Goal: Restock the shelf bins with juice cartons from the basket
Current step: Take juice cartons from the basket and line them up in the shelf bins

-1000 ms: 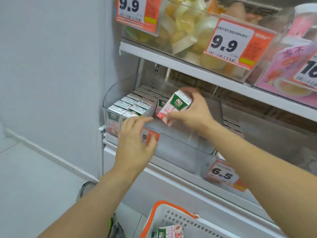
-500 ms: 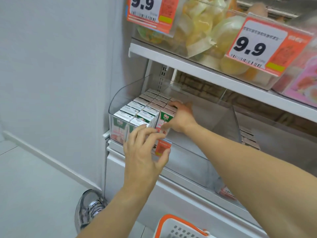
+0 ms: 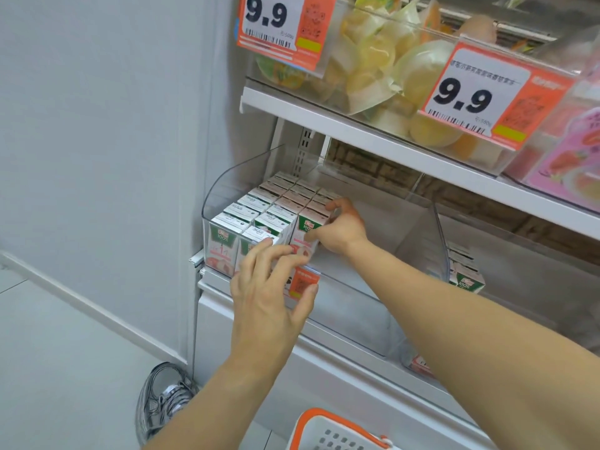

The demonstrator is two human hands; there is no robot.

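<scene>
A: Item 1, juice carton (image 3: 308, 232): upright at the front of row 3 in the clear shelf bin (image 3: 227, 193), touching its neighbours.

B: Holder?

A: Right hand (image 3: 341, 228), fingers clamped on its side. Left hand (image 3: 269, 297), fingers spread apart, tips touching the front cartons (image 3: 240, 235).

B: Risk?

A: Carton may tip into the bare right side when released. Basket (image 3: 328, 420) sits below.
</scene>
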